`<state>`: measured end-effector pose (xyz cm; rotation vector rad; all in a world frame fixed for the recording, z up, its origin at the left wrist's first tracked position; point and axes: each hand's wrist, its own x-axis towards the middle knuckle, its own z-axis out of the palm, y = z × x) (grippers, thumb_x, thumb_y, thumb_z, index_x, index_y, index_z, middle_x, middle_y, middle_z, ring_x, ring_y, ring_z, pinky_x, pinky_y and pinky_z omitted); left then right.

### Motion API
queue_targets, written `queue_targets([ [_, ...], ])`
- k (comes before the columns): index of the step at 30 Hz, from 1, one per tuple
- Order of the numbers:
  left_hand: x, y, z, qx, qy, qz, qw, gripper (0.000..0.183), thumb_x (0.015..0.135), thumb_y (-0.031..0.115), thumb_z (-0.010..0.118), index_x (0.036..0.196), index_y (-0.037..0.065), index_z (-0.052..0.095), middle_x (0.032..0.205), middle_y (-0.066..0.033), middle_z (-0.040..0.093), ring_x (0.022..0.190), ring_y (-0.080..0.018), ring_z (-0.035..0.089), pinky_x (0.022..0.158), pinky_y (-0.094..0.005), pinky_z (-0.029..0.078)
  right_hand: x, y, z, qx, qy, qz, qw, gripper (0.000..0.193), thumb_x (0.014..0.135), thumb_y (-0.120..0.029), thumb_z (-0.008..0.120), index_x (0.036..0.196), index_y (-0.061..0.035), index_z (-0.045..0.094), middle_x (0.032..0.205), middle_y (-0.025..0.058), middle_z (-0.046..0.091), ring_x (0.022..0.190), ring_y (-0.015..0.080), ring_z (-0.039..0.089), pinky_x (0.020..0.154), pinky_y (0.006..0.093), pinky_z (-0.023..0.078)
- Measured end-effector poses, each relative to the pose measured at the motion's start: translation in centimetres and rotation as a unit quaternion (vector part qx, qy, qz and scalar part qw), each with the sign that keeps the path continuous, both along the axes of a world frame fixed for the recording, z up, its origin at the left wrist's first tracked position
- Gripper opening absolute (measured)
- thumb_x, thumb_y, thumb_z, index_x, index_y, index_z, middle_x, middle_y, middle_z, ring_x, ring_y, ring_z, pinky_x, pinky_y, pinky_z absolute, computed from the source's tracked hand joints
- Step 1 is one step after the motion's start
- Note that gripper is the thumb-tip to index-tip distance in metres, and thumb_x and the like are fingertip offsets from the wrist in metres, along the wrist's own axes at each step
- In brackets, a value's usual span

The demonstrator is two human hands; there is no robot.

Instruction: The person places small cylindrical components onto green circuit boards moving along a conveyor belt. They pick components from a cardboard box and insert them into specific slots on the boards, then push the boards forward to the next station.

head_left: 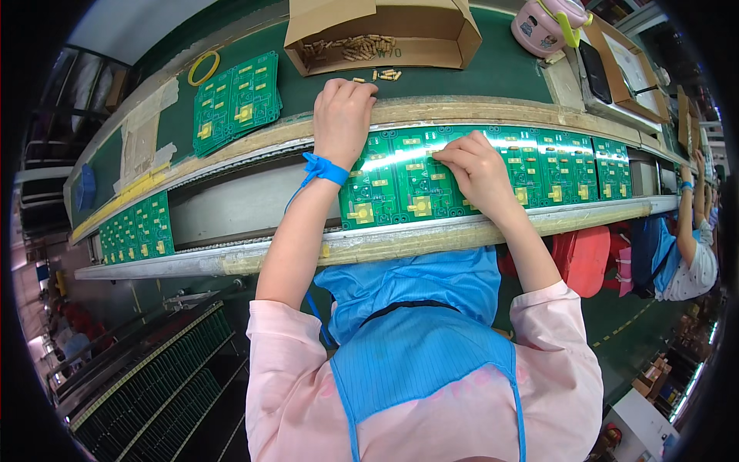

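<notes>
My right hand [475, 171] is over the row of green circuit boards [385, 200], thumb and forefinger pinched at the upper part of one board. Whatever lies between those fingertips is too small to make out. Beyond the wooden ledge, my left hand [342, 119] reaches onto the green mat, its fingers curled together and pointing down. Beside its fingertips lie a few small tan cylindrical parts [387, 75]. What the left fingers hold, if anything, is hidden. A blue wrist strap [325, 169] is tied round my left wrist.
An open cardboard box [385, 58] holds many more tan parts. To its left are stacked green boards [239, 104] and a yellow tape roll [203, 68]. A pink container [543, 29] stands far right. Another board [138, 229] sits left on the rail track. A co-worker's arm [685, 212] shows at right.
</notes>
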<state>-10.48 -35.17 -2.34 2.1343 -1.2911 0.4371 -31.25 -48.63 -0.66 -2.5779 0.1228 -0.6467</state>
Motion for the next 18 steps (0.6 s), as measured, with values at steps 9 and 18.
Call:
queue_targets([
  [9, -0.05, -0.11, -0.51, 0.016, -0.002, 0.026, 1.000, 0.015, 0.082, 0.012, 0.070, 0.095, 0.007, 0.073, 0.093, -0.0057, 0.064, 0.096, -0.0279, 0.056, 0.083, -0.0397, 0.047, 0.37, 0.26, 0.32, -0.029, 0.027, 0.017, 0.999, 0.008, 0.075, -0.003, 0.070, 0.082, -0.0062, 0.069, 0.084, 0.0052, 0.064, 0.085, 0.0242, 0.058, 0.074, 0.0355, 0.051],
  [18, -0.02, -0.10, -0.71, 0.006, 0.007, 0.039, 0.999, 0.016, 0.083, 0.013, 0.070, 0.097, 0.006, 0.073, 0.096, -0.0068, 0.064, 0.098, -0.0282, 0.056, 0.085, -0.0400, 0.047, 0.52, 0.14, 0.33, 0.004, 0.045, 0.008, 0.999, 0.009, 0.079, -0.003, 0.067, 0.087, -0.0046, 0.070, 0.086, 0.0067, 0.064, 0.087, 0.0257, 0.058, 0.079, 0.0360, 0.050],
])
